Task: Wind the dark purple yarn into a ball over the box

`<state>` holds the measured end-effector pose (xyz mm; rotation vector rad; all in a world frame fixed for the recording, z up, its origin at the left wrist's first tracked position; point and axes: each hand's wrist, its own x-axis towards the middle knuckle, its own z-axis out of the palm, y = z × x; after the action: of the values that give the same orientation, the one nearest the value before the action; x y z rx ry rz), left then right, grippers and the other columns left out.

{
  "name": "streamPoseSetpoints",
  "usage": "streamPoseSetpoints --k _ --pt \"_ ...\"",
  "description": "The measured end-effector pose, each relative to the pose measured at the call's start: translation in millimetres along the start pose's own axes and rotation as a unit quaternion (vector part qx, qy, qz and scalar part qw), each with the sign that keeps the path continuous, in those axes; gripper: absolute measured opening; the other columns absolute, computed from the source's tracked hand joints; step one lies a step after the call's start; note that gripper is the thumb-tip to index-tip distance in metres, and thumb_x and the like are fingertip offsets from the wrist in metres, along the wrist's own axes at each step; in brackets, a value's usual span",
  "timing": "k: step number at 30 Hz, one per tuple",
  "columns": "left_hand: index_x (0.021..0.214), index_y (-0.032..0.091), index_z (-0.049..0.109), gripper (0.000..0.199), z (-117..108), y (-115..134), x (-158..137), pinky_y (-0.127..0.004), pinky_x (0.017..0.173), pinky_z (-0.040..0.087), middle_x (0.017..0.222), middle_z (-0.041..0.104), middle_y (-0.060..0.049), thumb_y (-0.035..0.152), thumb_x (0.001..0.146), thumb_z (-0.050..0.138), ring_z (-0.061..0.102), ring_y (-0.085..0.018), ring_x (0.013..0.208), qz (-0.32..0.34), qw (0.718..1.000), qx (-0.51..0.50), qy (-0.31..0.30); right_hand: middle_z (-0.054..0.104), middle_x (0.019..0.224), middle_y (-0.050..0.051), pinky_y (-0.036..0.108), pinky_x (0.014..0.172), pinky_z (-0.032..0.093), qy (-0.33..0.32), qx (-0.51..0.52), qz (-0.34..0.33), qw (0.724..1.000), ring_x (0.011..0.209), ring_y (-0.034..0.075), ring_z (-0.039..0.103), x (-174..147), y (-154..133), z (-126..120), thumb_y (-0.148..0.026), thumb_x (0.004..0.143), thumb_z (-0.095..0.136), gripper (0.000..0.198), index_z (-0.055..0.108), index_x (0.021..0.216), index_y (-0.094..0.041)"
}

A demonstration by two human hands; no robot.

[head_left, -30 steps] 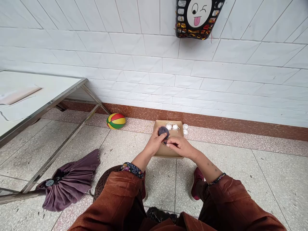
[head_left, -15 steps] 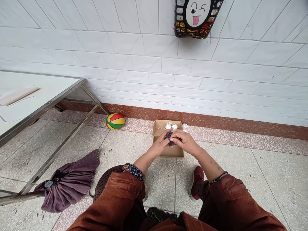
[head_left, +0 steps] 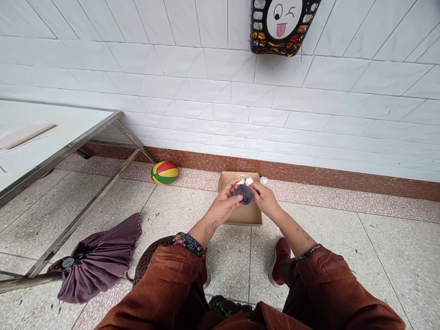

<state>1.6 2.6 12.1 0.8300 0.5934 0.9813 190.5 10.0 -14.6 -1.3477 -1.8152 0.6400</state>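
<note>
1. Position: the person sits low, knees in rust-brown sleeves and trousers at the bottom of the frame, both hands raised together at centre frame above a cardboard box (head_left: pixel 240 215) that lies open on the floor against the wall skirting.

2. Object in hand: a small ball of grey-purple yarn (head_left: pixel 244 194) is held between the two hands, above the far half of the box, clear of its floor.

3. Left hand (head_left: pixel 225 204): fingers curled partly closed, thumb and fingertips cupping the left side of the ball.

4. Right hand (head_left: pixel 264 198): fingers bent and pinched against the right side of the ball. Whether a loose strand runs between its fingertips cannot be told at this size.

5. Step in hand, as judged: winding or tidying the ball, with both hands turning or steadying it.

6. Next move, as judged: calls for the left hand to keep the ball steady while the right works the strand, without letting turns slip off.

7. Surroundings: small white spools (head_left: pixel 249 181) lie at the far end of the box; a striped ball (head_left: pixel 164 173) rests left of it; a folded purple umbrella (head_left: pixel 96 261) lies lower left beneath a metal-framed table (head_left: pixel 58 151); a basket with a winking face (head_left: pixel 282 25) hangs at the top.
</note>
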Motion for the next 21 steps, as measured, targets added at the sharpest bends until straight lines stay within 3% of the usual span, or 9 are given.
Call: streamPoseSetpoints --k 5,10,15,21 --pt "0.122 0.025 0.059 0.056 -12.2 0.7 9.5 -0.031 0.083 0.051 0.110 0.061 -0.004 0.027 0.072 0.083 0.061 -0.016 0.096 0.036 0.993 0.010 0.109 0.070 0.090 0.004 0.030 0.076 0.048 -0.123 -0.032 -0.049 0.991 0.082 0.019 0.063 -10.6 -9.6 11.2 -0.027 0.101 0.050 0.016 0.065 0.096 -0.021" --pt "0.119 0.022 0.056 0.059 -22.6 -6.2 15.5 -0.031 0.084 0.050 0.101 0.061 -0.002 0.026 0.066 0.082 0.060 -0.016 0.092 0.061 0.973 0.120 0.187 0.067 0.083 0.003 0.028 0.071 0.046 -0.194 0.006 -0.150 0.969 0.075 0.016 0.060 -16.3 -36.2 2.2 -0.031 0.103 0.048 0.024 0.063 0.089 -0.021" --pt "0.124 0.022 0.053 0.066 -19.3 -13.9 13.4 -0.035 0.089 0.048 0.103 0.063 -0.004 0.025 0.065 0.083 0.061 -0.018 0.095 0.043 0.969 0.206 0.130 0.067 0.082 0.002 0.028 0.070 0.047 -0.119 0.111 -0.131 0.978 0.074 0.016 0.061 -10.1 -51.8 -26.1 -0.036 0.102 0.053 0.023 0.066 0.090 -0.022" --pt "0.130 0.024 0.053 0.072 -7.7 -13.7 5.7 -0.033 0.086 0.046 0.105 0.059 -0.004 0.017 0.064 0.080 0.058 -0.018 0.096 -0.002 0.976 0.218 -0.012 0.062 0.078 0.001 0.029 0.070 0.045 0.015 0.120 -0.058 0.991 0.073 0.016 0.057 2.5 -28.2 -35.3 -0.045 0.100 0.053 0.029 0.063 0.086 -0.021"
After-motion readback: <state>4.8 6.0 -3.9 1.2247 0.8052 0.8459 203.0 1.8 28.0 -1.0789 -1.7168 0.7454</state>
